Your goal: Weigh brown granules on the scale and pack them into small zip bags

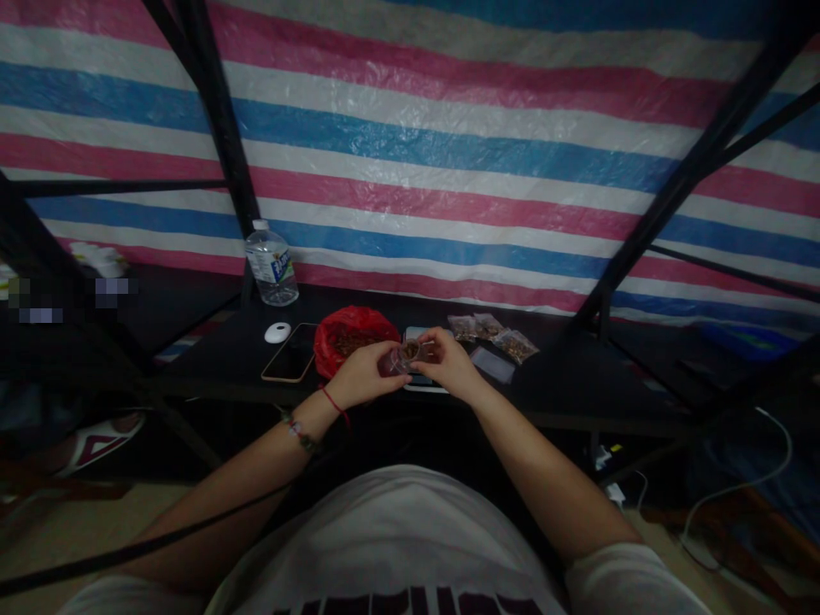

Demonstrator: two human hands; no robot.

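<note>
Both of my hands meet at the middle of the black table, around a small clear plastic bag [410, 350] with brown bits showing at its mouth. My left hand [364, 374] is closed on the bag's left side, thumb and fingers pinching it. On the opposite edge, my right hand [450, 366] pinches it as well. Beneath them lies a pale flat device that looks like a digital scale [419, 332], mostly covered by the hands. A red plastic bag [325, 337], open and full of brown bits, sits just left of my left hand.
Several small filled bags [516, 345] lie to the right, behind a stack of flat clear bags [493, 365]. Leftward are a phone [291, 354], a white oval object [278, 332] and a clear bottle [272, 265]. Black metal posts [224, 120] flank a striped sheet [416, 171].
</note>
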